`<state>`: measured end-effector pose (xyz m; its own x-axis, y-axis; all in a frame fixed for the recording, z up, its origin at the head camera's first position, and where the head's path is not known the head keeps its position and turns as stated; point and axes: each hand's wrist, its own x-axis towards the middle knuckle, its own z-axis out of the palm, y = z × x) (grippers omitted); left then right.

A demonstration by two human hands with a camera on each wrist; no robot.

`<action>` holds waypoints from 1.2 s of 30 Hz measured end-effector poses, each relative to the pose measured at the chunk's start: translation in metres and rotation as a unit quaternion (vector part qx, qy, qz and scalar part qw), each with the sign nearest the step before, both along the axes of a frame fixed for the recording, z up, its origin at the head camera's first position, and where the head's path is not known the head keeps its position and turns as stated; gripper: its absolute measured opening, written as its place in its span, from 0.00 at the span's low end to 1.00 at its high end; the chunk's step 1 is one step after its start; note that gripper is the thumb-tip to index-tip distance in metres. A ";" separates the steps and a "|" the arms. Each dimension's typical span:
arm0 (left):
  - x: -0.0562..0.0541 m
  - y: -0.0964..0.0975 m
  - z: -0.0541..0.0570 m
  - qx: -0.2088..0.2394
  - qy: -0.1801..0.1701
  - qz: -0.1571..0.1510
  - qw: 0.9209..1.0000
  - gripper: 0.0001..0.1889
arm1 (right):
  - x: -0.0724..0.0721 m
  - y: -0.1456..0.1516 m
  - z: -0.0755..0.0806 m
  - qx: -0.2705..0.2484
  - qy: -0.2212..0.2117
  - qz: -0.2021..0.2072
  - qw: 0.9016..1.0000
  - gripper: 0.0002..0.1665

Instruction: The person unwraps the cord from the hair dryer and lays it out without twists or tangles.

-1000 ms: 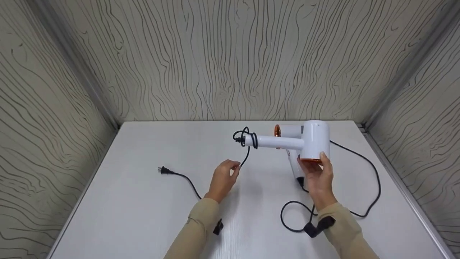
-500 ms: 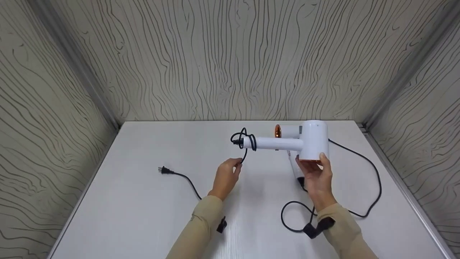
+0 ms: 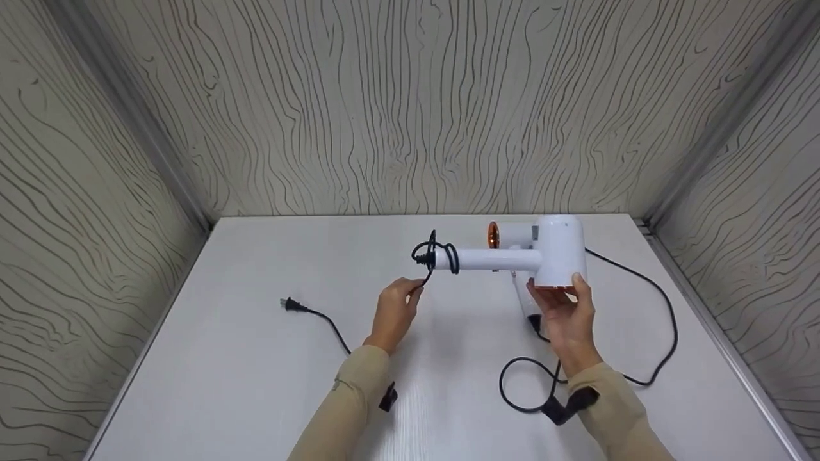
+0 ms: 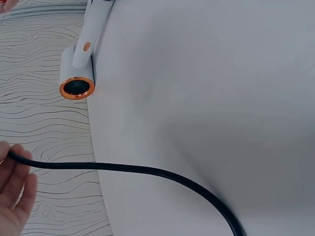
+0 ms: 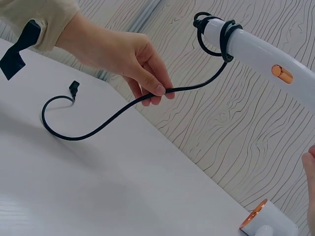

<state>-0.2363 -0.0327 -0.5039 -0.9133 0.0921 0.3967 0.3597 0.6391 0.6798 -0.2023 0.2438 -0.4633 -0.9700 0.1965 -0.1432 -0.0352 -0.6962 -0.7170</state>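
Left hand (image 3: pixel 393 312) pinches cord (image 4: pixel 125 168); right hand (image 3: pixel 567 320) holds hairdryer (image 3: pixel 559 251)

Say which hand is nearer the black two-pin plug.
Left. The left hand pinches the cord, to the right of the plug; the right hand is farther right, holding the raised hair dryer by its orange-rimmed end.

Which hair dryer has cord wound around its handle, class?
The hair dryer held in the right hand; the other dryer, on the table, has a bare handle.
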 end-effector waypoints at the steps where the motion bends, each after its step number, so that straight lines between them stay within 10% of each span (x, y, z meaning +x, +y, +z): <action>1: 0.000 -0.001 0.001 0.003 0.002 0.002 1.000 0.10 | 0.000 0.000 0.000 -0.002 -0.002 0.001 1.000 0.24; 36: 0.001 -0.013 0.010 0.051 0.139 0.057 0.987 0.05 | 0.003 0.007 -0.008 0.052 -0.037 0.005 0.998 0.27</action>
<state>-0.2356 -0.0457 -0.4943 -0.7700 -0.0576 0.6354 0.4717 0.6193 0.6277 -0.1991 0.2508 -0.4715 -0.9596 0.2036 -0.1944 0.0282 -0.6175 -0.7860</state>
